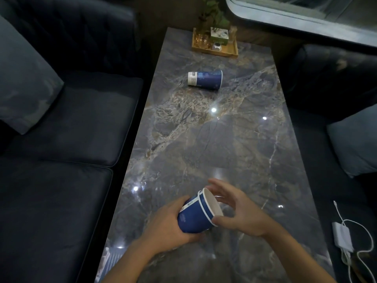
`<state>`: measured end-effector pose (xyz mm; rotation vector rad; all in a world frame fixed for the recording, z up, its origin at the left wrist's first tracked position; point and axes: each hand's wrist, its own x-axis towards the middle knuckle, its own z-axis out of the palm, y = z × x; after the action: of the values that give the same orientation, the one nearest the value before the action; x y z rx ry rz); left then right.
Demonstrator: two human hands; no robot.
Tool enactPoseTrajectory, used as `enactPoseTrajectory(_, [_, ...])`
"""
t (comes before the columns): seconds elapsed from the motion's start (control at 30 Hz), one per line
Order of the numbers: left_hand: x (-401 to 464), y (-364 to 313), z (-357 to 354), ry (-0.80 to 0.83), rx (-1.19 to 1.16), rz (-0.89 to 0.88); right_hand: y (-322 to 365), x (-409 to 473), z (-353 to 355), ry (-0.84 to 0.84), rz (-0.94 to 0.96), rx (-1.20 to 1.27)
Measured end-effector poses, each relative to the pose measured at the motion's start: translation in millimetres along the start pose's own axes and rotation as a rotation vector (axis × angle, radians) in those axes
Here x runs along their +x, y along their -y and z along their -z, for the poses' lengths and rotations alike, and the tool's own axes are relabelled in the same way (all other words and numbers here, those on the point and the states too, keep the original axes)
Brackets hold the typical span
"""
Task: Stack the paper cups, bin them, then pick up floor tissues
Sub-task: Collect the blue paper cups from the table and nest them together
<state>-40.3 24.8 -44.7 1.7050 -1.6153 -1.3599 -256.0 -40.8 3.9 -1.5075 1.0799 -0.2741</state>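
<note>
Two blue paper cups nested into a stack are held tilted above the near end of the marble table, mouth facing up and right. My left hand grips the stack around its base. My right hand is at the rim, thumb on the lower edge and fingers spread over the mouth. Another blue paper cup lies on its side farther up the table, mouth to the right. No bin or tissues are in view.
A wooden tray with glasses, a small box and a plant stands at the table's far end. Dark sofas flank the table, with grey cushions on them. A white charger and cable lie on the right seat.
</note>
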Motion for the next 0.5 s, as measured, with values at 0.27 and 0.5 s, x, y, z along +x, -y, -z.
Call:
enactPoseTrajectory(0.27, [1,4,5,0.013,0.035,0.007,10,4,1,0.13,-0.016,-0.067])
enactPoseTrajectory(0.5, [1,6,4,0.009,0.033,-0.01,13,9,3,0.145,-0.055,-0.072])
